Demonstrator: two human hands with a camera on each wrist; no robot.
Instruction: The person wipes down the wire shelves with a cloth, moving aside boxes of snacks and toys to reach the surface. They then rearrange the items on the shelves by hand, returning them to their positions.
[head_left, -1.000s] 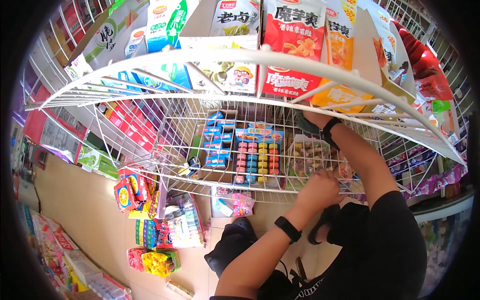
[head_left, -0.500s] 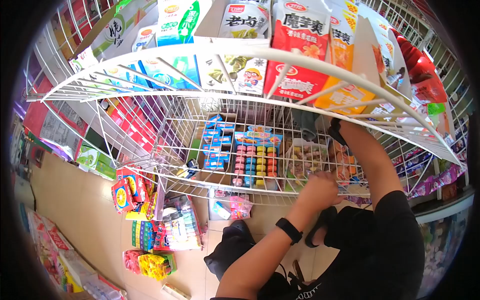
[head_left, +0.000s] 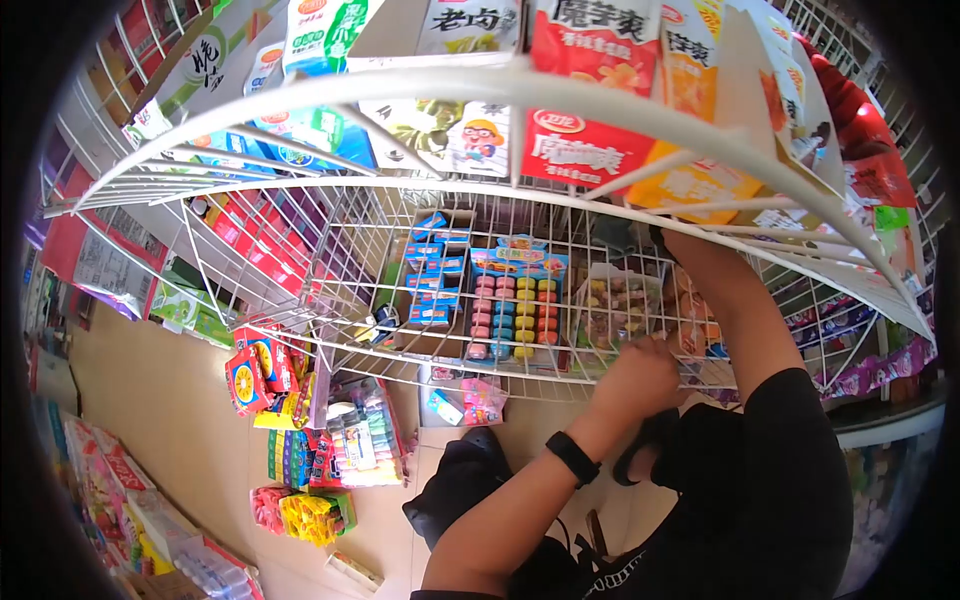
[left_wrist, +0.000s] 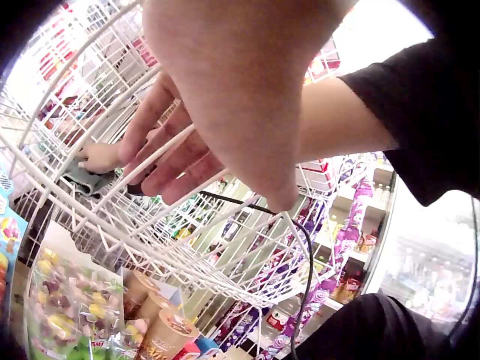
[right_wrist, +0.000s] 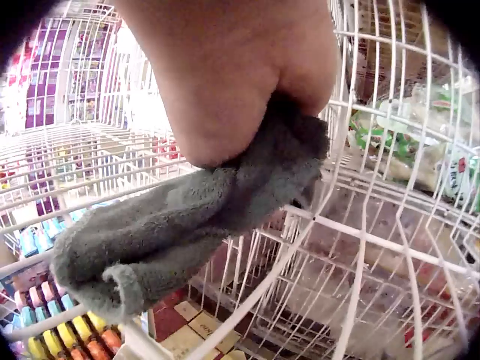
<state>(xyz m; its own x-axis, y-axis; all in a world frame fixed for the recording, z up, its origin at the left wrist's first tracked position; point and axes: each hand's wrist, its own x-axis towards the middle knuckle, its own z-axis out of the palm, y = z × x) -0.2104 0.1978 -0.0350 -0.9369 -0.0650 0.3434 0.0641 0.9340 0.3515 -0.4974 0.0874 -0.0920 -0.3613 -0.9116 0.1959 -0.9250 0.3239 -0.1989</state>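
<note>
My right hand (right_wrist: 232, 90) holds a dark grey fuzzy cloth (right_wrist: 187, 217), which hangs over the white wires of the rack's lower basket. In the head view the upper tier's rim mostly hides this hand, and a patch of the cloth (head_left: 615, 236) shows through the wires. My left hand (head_left: 642, 375) rests on the lower basket's front rim (head_left: 500, 378). Seen in the left wrist view, its fingers (left_wrist: 176, 161) lie loosely over the rim wires and hold no loose item. Below the cloth are bagged sweets (head_left: 615, 305) and rows of colourful round sweets (head_left: 515, 315).
Snack pouches (head_left: 590, 100) fill the upper tier, whose thick white rim (head_left: 450, 90) curves above both arms. Small blue boxes (head_left: 432, 275) stand in the lower basket's left part. Several candy packs (head_left: 310, 515) lie on the tiled floor at left.
The right hand and cloth have shifted along the wires at the basket's back right; the cloth hung lower half a second ago. The left hand stays on the front rim.
</note>
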